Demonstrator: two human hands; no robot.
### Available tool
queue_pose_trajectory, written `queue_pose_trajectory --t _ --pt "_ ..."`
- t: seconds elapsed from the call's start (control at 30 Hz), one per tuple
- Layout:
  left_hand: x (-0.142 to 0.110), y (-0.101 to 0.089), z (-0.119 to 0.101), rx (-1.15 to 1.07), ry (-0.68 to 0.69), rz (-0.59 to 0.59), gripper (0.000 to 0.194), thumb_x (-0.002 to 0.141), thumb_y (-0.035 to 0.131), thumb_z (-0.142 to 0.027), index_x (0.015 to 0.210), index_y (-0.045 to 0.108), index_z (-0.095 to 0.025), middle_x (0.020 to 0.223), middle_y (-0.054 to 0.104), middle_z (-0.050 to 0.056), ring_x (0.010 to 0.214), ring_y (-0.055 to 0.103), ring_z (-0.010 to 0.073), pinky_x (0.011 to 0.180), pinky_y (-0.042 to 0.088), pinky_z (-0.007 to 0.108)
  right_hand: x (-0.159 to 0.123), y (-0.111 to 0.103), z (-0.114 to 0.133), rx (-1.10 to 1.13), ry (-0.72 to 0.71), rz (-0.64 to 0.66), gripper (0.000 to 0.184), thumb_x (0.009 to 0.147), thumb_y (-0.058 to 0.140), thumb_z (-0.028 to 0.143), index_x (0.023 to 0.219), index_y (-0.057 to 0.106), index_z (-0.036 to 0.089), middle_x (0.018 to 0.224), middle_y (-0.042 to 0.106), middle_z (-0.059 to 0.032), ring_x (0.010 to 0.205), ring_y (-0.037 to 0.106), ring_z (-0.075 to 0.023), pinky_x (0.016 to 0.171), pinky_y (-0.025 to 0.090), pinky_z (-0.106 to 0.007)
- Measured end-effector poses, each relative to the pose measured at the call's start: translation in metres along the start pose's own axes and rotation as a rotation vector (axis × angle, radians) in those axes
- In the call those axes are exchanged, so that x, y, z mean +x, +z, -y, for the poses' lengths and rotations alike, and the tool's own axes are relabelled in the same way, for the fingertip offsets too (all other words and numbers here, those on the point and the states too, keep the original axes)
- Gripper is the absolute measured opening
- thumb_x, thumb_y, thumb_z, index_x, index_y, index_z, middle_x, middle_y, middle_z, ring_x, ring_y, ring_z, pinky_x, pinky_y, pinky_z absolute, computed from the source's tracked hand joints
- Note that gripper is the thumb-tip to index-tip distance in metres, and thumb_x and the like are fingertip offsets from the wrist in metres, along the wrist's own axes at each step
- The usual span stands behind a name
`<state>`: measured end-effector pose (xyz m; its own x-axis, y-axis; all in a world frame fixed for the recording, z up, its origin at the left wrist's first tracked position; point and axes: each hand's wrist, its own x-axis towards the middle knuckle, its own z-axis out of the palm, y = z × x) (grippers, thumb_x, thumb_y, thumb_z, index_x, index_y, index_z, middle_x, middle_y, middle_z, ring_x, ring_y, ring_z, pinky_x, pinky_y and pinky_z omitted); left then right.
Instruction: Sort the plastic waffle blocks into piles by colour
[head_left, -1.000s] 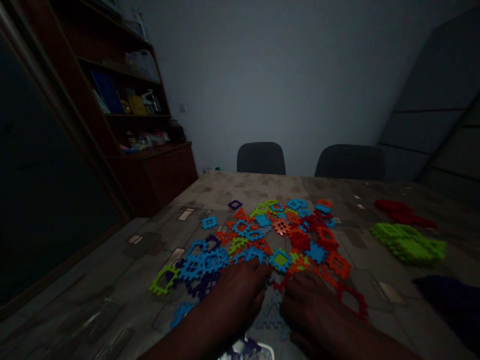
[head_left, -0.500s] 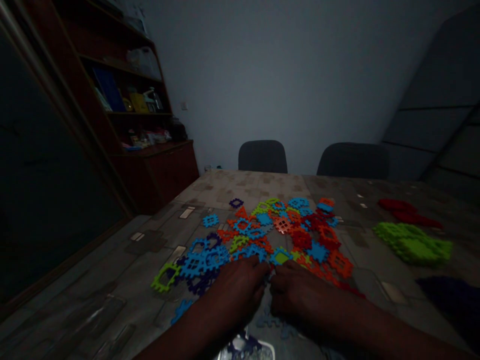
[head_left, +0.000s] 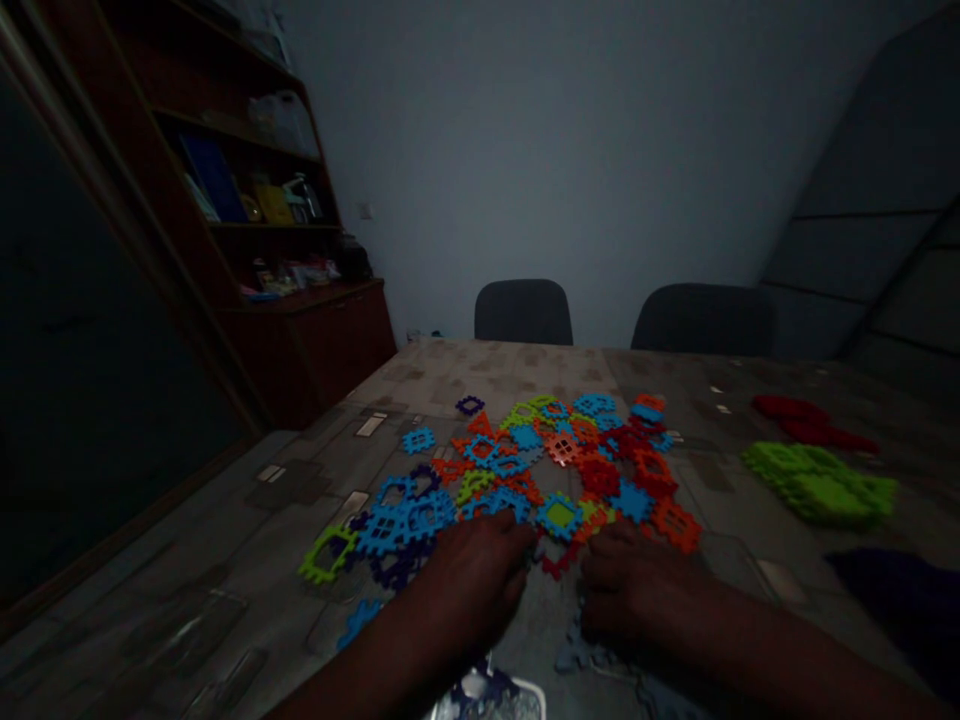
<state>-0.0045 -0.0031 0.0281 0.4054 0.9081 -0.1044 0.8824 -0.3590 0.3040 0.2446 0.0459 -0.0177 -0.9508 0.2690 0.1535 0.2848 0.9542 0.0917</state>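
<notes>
Colourful interlocking plastic waffle blocks lie in a loose pile (head_left: 559, 470) on the patterned table (head_left: 300, 490), in blue, orange, red, lime and purple. My left hand (head_left: 472, 585) rests curled at the pile's near edge, beside a blue block cluster (head_left: 397, 525). My right hand (head_left: 637, 590) lies flat-ish on the table to the right, close to an orange block (head_left: 675, 525) and above pale blue blocks (head_left: 592, 650). Any piece inside either hand would be hidden; the dim light hides the fingers.
A lime block stack (head_left: 817, 485), red blocks (head_left: 814, 425) and a dark purple heap (head_left: 907, 610) lie to the right. A white-rimmed container (head_left: 495, 695) holding blocks sits at the near edge. Two dark chairs (head_left: 523, 315) stand beyond the table, with a wooden shelf unit (head_left: 277, 200) at left.
My right hand has moved rightward, away from my left hand, opening a gap between them. A small red block now shows in that gap. My left hand has barely moved.
</notes>
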Motion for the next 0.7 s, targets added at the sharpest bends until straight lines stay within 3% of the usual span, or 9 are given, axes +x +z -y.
queue_pose_trajectory --t 0.13,0.33,0.5,0.7 --pt "0.000 -0.001 -0.003 0.005 -0.005 0.012 0.019 0.089 0.066 -0.016 0.107 0.070 -0.023 0.109 0.072 0.007 0.095 0.071 0.0278 0.080 0.055 0.037 -0.001 -0.011 -0.004 0.018 0.054 -0.022 0.019 0.100 0.071 0.022 0.081 0.071 0.024 0.078 0.067 0.0019 0.081 0.054 -0.0181 0.073 0.032 -0.036" --pt "0.001 0.000 -0.008 0.064 -0.031 0.060 0.040 0.086 0.072 -0.014 0.125 0.066 -0.021 0.121 0.071 0.011 0.109 0.071 0.0343 0.090 0.057 0.045 -0.018 -0.035 -0.012 0.119 0.155 -0.072 0.027 0.108 0.054 0.023 0.089 0.072 0.023 0.084 0.070 -0.0026 0.079 0.059 -0.0180 0.072 0.037 -0.034" --pt "0.004 0.004 -0.007 0.094 -0.030 0.020 0.036 0.086 0.061 -0.006 0.118 0.068 -0.021 0.115 0.072 0.011 0.102 0.071 0.0310 0.086 0.057 0.042 -0.027 -0.037 -0.012 0.270 0.203 -0.002 0.023 0.110 0.052 0.023 0.104 0.074 0.024 0.098 0.074 -0.0067 0.094 0.065 -0.0208 0.082 0.045 -0.035" --pt "0.003 -0.001 -0.008 0.077 -0.083 0.026 0.021 0.086 0.073 -0.022 0.107 0.071 -0.019 0.115 0.069 0.011 0.104 0.069 0.0316 0.086 0.056 0.041 -0.025 -0.036 -0.013 0.301 0.250 0.045 0.015 0.103 0.058 0.015 0.099 0.070 0.023 0.100 0.074 -0.0044 0.089 0.064 -0.0203 0.078 0.044 -0.034"
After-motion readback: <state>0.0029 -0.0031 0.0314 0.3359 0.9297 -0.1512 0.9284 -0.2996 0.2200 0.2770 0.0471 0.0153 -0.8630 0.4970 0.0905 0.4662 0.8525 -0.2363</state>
